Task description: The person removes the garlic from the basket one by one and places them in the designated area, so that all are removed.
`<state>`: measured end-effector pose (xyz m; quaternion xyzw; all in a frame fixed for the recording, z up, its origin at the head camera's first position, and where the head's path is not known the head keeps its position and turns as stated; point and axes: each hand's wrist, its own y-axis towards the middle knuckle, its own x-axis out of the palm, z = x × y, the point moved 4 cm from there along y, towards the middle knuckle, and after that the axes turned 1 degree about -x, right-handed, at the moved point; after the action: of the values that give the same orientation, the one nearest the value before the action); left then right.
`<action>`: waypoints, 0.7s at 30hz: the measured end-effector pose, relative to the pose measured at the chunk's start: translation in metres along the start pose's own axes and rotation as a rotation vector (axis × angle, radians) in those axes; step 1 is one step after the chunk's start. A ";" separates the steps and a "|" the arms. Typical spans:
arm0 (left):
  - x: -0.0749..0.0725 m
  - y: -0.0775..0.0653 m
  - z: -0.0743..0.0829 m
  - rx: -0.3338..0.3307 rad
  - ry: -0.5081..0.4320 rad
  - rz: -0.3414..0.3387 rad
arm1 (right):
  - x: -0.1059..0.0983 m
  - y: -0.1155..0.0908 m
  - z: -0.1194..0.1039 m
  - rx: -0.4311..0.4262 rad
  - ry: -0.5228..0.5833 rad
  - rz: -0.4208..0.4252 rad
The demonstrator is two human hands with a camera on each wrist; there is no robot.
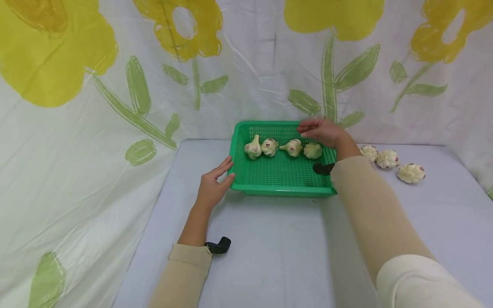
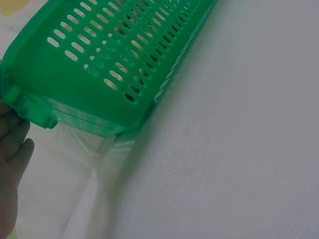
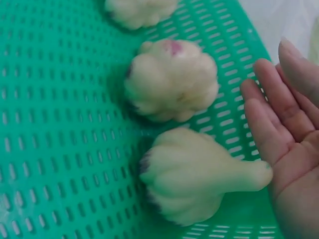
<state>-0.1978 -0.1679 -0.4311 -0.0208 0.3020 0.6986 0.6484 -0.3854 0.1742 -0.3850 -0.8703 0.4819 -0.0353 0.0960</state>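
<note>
A green plastic basket (image 1: 283,189) stands at the back of the white surface, with several garlic bulbs (image 1: 294,147) lying along its far side. My left hand (image 1: 213,184) touches the basket's left end, fingers extended along the rim; the left wrist view catches part of that hand (image 2: 12,149) beside the basket's end. Over the far right corner is my right hand (image 1: 323,131), fingers fairly straight and holding nothing. In the right wrist view its palm faces a garlic bulb with a long neck (image 3: 187,174), the neck's tip close to the palm; whether they touch I cannot tell.
Three more garlic bulbs (image 1: 387,159) lie on the white surface to the right of the basket, partly behind my right forearm. A plastic sheet with yellow flowers (image 1: 254,64) hangs behind and at the left. A black camera (image 1: 218,245) sits on my left wrist.
</note>
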 end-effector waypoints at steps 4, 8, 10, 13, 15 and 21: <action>-0.001 0.000 -0.001 0.009 0.006 0.006 | 0.003 0.001 0.004 0.043 -0.107 0.015; -0.001 -0.001 -0.002 0.003 0.009 0.012 | 0.008 0.000 0.002 0.108 -0.239 0.017; -0.001 -0.001 -0.002 -0.001 0.001 0.013 | 0.009 0.001 0.003 0.122 -0.278 0.015; -0.002 -0.001 -0.001 0.012 -0.014 0.016 | 0.007 0.006 0.009 0.115 -0.293 0.017; -0.002 -0.001 -0.001 0.018 -0.023 0.018 | 0.005 0.009 0.014 0.104 -0.314 0.019; 0.000 0.000 -0.002 0.006 -0.018 0.007 | 0.001 0.016 0.026 0.081 -0.398 0.023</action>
<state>-0.1985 -0.1690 -0.4324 -0.0115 0.2985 0.6999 0.6488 -0.3936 0.1685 -0.4140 -0.8500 0.4615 0.1189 0.2247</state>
